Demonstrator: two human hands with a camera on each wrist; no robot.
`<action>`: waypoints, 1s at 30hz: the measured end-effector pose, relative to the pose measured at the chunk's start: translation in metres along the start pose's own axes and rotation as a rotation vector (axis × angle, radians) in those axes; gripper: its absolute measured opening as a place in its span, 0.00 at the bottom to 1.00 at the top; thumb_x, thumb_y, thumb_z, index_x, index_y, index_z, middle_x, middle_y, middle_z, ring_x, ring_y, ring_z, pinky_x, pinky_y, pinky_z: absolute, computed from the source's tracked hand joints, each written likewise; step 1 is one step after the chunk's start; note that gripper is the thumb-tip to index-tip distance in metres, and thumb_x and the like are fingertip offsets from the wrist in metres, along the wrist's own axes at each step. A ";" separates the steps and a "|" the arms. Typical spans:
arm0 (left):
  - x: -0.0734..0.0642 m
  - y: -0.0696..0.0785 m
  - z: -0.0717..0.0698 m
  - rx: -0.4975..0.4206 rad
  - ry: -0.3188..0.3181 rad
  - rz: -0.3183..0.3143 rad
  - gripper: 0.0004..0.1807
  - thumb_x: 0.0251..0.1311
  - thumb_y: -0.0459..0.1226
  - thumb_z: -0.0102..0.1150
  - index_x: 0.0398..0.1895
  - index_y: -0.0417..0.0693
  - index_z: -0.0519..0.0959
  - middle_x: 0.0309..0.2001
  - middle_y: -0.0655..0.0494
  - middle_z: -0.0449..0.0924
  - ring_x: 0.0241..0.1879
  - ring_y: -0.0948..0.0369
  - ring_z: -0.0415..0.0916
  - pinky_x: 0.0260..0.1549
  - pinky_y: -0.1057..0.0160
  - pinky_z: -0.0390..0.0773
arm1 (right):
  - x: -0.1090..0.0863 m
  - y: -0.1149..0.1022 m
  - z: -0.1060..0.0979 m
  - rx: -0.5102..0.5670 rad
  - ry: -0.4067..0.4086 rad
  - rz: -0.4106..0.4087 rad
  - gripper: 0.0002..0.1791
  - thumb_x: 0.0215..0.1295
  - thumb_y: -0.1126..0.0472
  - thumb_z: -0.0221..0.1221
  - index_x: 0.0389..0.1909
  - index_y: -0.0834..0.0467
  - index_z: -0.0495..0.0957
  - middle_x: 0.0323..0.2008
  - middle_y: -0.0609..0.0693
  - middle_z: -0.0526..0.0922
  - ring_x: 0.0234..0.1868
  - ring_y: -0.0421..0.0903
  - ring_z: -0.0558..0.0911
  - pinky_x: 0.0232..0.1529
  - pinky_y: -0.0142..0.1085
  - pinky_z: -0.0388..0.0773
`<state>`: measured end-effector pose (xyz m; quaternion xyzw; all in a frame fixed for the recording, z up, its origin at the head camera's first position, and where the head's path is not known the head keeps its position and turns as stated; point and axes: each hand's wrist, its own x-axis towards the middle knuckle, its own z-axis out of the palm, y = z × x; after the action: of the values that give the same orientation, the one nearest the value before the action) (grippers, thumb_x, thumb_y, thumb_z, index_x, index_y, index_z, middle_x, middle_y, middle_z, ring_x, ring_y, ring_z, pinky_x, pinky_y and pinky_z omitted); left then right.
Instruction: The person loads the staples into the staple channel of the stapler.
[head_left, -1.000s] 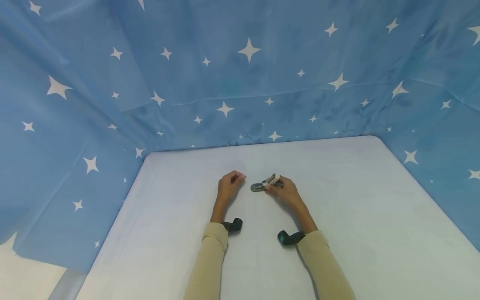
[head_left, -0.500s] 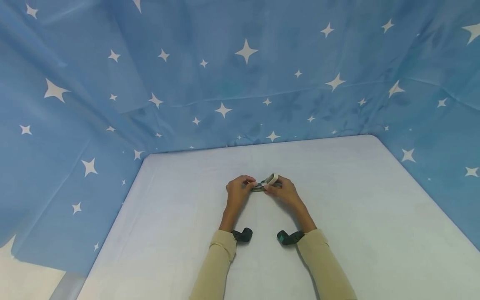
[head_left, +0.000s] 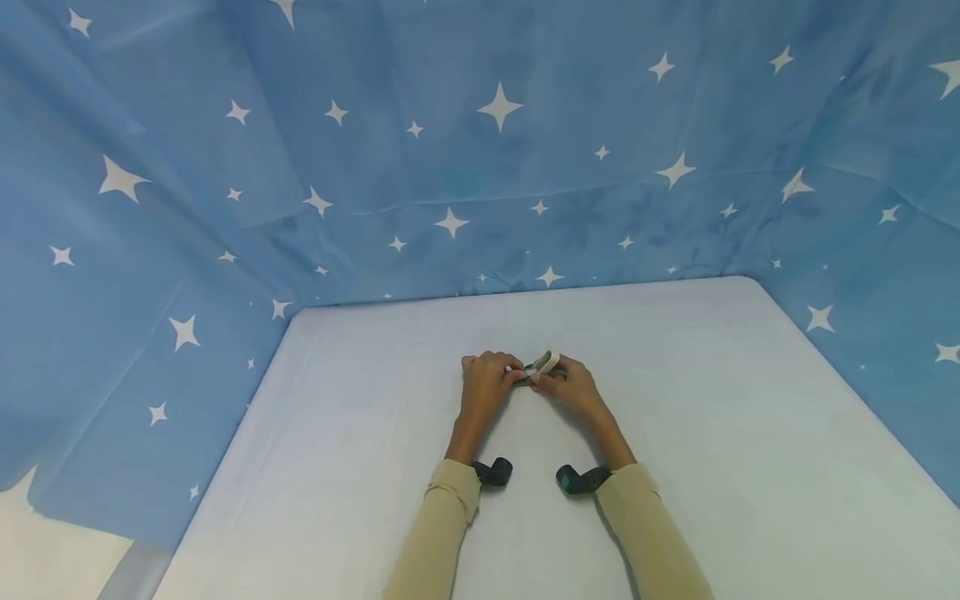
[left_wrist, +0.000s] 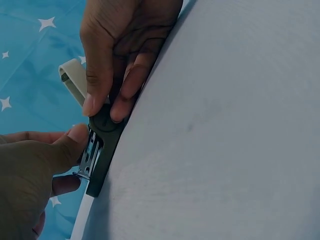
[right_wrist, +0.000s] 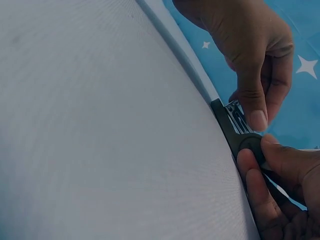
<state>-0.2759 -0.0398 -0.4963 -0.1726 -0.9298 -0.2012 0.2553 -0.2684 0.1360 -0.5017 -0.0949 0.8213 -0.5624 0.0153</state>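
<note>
A small dark green stapler (head_left: 527,382) lies between both hands at mid-table, its pale cover (left_wrist: 75,80) swung up away from the body. That exposes the metal staple rail (left_wrist: 90,152) beside the dark base (left_wrist: 104,165). My right hand (head_left: 576,388) grips the round pivot end (right_wrist: 249,144) between thumb and fingers. From the other side, my left hand (head_left: 486,385) pinches at the rail, thumb on top and fingers curled by its front end. The left thumb (right_wrist: 257,119) covers part of the rail in the right wrist view. Whether a strip of staples is in those fingers I cannot tell.
A white cloth covers the table (head_left: 360,467). Blue curtains with white stars (head_left: 480,167) stand around its back and sides. Black wrist cameras sit on both forearms, the left camera (head_left: 495,472) close to the right camera (head_left: 581,479).
My left hand has moved right, from apart from the stapler to its metal rail, and now covers its front end. My right hand keeps its grip and has hardly moved.
</note>
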 end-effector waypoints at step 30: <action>-0.002 -0.007 0.011 -0.483 -0.066 -0.067 0.08 0.48 0.43 0.63 0.31 0.51 0.81 0.32 0.63 0.81 0.36 0.68 0.76 0.40 0.68 0.74 | 0.002 0.004 0.001 -0.023 0.022 0.034 0.19 0.54 0.53 0.63 0.43 0.59 0.76 0.40 0.56 0.81 0.35 0.45 0.83 0.45 0.42 0.74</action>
<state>-0.2813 -0.0412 -0.5081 -0.2042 -0.8679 -0.4200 0.1695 -0.2706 0.1359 -0.5056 -0.0751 0.8292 -0.5536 0.0147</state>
